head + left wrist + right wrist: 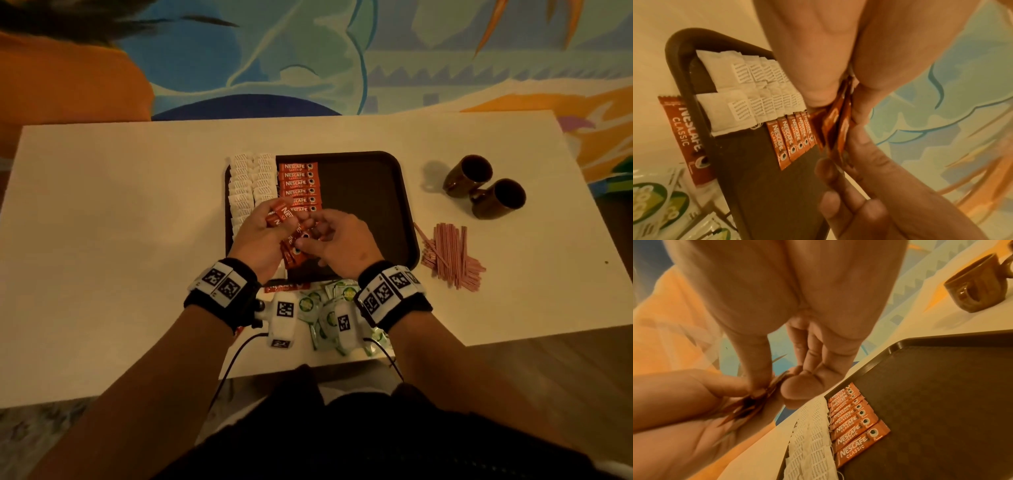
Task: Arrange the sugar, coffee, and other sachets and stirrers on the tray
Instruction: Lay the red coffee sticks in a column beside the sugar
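On the left of the dark tray (404, 219) we have two columns of white sachets (251, 181) laid overlapping, and just right of them a column of red coffee sticks (299, 186) running from the far edge toward us. Above the near half of the tray, our left hand (255, 240) grips a loose fan of coffee sticks (291, 236), thumb curled over them. Our right hand (342, 243) pinches the near end of one stick in that fan between thumb and forefinger.

To do this well, we should draw out a single stick, keep its label facing up and turned like the others, and set it touching the nearest stick in the column, edges square. Loosening the left grip only slightly should stop the rest from spilling.

One more coffee stick (286, 286) lies on the table just beyond the tray's near rim, with green sachets (329, 308) behind it. Right of the tray wait the pink stirrers (450, 255), and beyond them two brown mugs (484, 185).
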`<state>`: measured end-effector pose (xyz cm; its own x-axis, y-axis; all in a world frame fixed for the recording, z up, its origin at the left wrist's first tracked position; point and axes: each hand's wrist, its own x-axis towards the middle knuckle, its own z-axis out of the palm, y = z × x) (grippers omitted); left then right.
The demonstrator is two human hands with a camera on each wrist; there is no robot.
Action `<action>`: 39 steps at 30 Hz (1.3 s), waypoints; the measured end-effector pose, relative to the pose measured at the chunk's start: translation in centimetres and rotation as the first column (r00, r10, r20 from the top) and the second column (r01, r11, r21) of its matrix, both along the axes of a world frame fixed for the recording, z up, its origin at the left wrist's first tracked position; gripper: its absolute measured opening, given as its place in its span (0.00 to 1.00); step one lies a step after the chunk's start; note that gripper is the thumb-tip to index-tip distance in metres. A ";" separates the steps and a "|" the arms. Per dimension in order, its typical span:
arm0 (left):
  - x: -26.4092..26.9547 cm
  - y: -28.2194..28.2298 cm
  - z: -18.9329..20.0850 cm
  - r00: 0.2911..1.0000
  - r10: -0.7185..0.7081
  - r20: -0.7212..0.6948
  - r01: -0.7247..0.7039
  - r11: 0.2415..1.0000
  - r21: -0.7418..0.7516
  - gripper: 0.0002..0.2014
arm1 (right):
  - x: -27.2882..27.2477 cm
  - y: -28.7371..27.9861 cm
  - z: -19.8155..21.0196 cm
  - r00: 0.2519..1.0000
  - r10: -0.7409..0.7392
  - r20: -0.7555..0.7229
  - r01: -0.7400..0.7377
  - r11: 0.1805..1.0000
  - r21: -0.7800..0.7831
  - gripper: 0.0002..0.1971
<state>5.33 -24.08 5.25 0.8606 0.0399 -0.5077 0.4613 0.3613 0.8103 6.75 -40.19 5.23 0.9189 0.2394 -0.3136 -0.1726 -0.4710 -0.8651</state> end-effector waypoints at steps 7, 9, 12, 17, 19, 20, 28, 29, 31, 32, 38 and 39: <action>-0.9 0.3 0.2 0.999 -0.045 -0.016 0.047 0.995 0.089 0.16 | -0.8 -0.6 -0.1 0.998 -0.027 -0.055 0.030 0.999 0.042 0.14; -1.1 0.6 0.1 0.998 -0.057 -0.026 0.060 0.993 0.101 0.15 | -1.0 -0.7 -0.3 0.998 -0.033 -0.055 0.035 0.998 0.046 0.12; -1.2 1.2 -0.1 0.995 -0.095 -0.027 0.098 0.983 0.157 0.10 | -1.0 -0.9 -0.5 0.996 -0.071 -0.052 0.074 0.996 0.050 0.09; -1.2 1.6 0.0 0.995 -0.099 -0.022 0.101 0.974 0.204 0.07 | -0.7 -0.6 0.4 0.994 0.021 -0.104 -0.013 0.997 0.080 0.12; -1.0 1.4 0.3 0.998 -0.057 -0.028 0.061 0.982 0.180 0.08 | -0.6 -0.1 0.6 0.993 0.017 -0.113 -0.007 0.996 0.085 0.16; -0.9 1.2 0.4 0.999 -0.037 -0.034 0.042 0.985 0.168 0.09 | -0.5 0.1 0.7 0.994 0.005 -0.107 0.004 0.997 0.077 0.17; -0.4 0.7 1.2 0.998 -0.053 -0.043 0.060 0.981 0.183 0.09 | 0.0 -0.3 0.9 1.000 -0.009 0.003 0.009 1.000 0.024 0.17; -0.4 0.6 1.2 0.997 -0.070 -0.041 0.077 0.981 0.181 0.08 | 0.1 -0.5 1.0 1.000 -0.014 0.010 0.014 1.000 0.016 0.19; -0.6 0.7 1.5 0.996 -0.082 -0.045 0.088 0.983 0.162 0.07 | 0.2 -0.9 1.1 1.000 -0.002 0.014 0.002 1.000 -0.012 0.20; -0.7 0.8 1.5 0.995 -0.090 -0.044 0.096 0.982 0.164 0.07 | 0.2 -1.1 1.1 1.000 0.012 0.010 -0.012 1.000 -0.026 0.20; -0.6 1.4 1.3 0.991 -0.127 -0.036 0.131 0.929 0.346 0.04 | 0.1 -1.7 1.2 0.998 0.020 -0.054 -0.018 0.998 0.053 0.20; -0.6 1.5 1.2 0.992 -0.118 -0.041 0.125 0.928 0.352 0.04 | 0.2 -1.9 1.1 0.998 -0.001 -0.055 0.005 0.998 0.068 0.20</action>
